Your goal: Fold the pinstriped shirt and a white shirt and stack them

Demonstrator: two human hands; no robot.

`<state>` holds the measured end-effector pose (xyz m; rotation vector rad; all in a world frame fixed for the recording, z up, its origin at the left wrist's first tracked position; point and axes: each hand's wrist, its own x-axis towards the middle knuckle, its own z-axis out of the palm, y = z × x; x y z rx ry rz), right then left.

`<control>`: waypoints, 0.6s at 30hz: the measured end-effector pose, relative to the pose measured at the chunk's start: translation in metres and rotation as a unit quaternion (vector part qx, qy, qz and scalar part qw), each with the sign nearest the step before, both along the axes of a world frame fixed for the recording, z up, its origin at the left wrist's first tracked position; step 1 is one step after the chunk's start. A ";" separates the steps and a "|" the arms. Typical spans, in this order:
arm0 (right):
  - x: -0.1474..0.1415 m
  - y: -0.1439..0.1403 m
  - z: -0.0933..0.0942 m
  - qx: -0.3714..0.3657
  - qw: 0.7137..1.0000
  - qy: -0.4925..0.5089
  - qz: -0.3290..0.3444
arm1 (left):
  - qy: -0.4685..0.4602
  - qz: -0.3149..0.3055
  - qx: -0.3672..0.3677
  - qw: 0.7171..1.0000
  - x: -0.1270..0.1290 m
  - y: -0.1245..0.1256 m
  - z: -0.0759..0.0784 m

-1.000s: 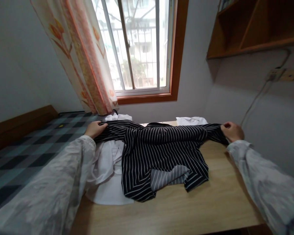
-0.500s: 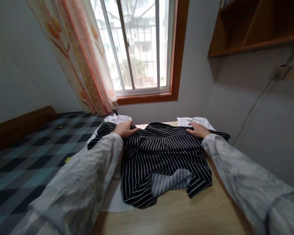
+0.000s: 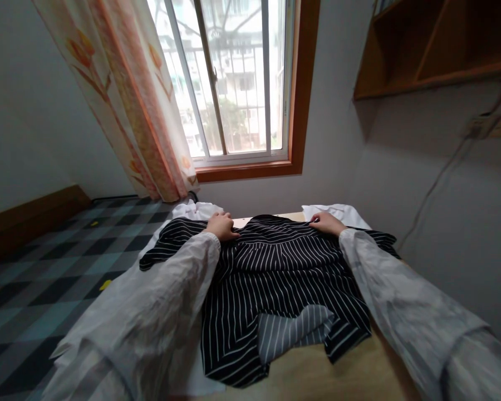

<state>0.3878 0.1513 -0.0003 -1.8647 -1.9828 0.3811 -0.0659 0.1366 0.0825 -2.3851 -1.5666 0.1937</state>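
1. A black shirt with white stripes (image 3: 275,278) lies spread on a wooden table (image 3: 317,373), its collar end away from the viewer, toward the window. Its near hem is turned up, showing a paler grey striped inside.
2. The left hand (image 3: 222,226) rests on the shirt's far left shoulder area, close to the collar. The fingers look curled and bunched against the cloth; whether they pinch a fold or only press on it cannot be told.
3. The right hand (image 3: 326,223) lies on the far right shoulder area, fingers stretched forward and fairly flat, touching the cloth at the top edge. A firm grip cannot be made out here either.
4. Both arms wear loose pale sleeves that reach across the garment from the near edge.
5. The shirt's left sleeve hangs off toward the checked bedcover (image 3: 45,278); the right sleeve trails toward the wall.
6. White garments (image 3: 338,211) lie under and beyond the striped shirt, showing at both far corners.
7. Behind stand a window (image 3: 234,83) with a patterned curtain (image 3: 129,100), and a wooden shelf (image 3: 434,50) on the right wall.
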 end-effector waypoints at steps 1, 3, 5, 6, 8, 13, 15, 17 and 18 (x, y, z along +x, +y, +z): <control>-0.001 0.002 0.000 -0.002 1.000 0.006 0.004 | 0.001 0.005 -0.013 1.000 0.002 0.003 -0.003; -0.003 0.004 -0.001 -0.008 1.000 0.016 0.014 | -0.020 0.032 -0.043 0.998 0.007 0.007 -0.007; -0.005 0.006 -0.001 -0.013 0.999 0.024 0.022 | -0.055 0.053 -0.055 0.996 0.011 0.011 -0.010; -0.006 0.007 0.000 -0.010 0.999 0.027 0.023 | -0.070 0.059 -0.053 0.994 0.012 0.012 -0.010; -0.005 0.009 0.003 0.014 0.999 0.035 0.014 | -0.088 0.069 -0.033 0.993 0.011 0.013 -0.008; 0.002 0.018 0.020 0.144 0.986 0.070 -0.052 | -0.186 0.116 0.120 0.968 0.000 0.023 0.008; 0.003 0.024 0.027 0.221 0.967 0.098 -0.080 | -0.229 0.118 0.182 0.949 -0.002 0.029 0.014; 0.001 0.030 0.033 0.273 0.950 0.119 -0.093 | -0.248 0.117 0.214 0.937 0.000 0.036 0.018; -0.001 0.032 0.034 0.278 0.948 0.120 -0.093 | -0.252 0.119 0.220 0.935 0.003 0.039 0.018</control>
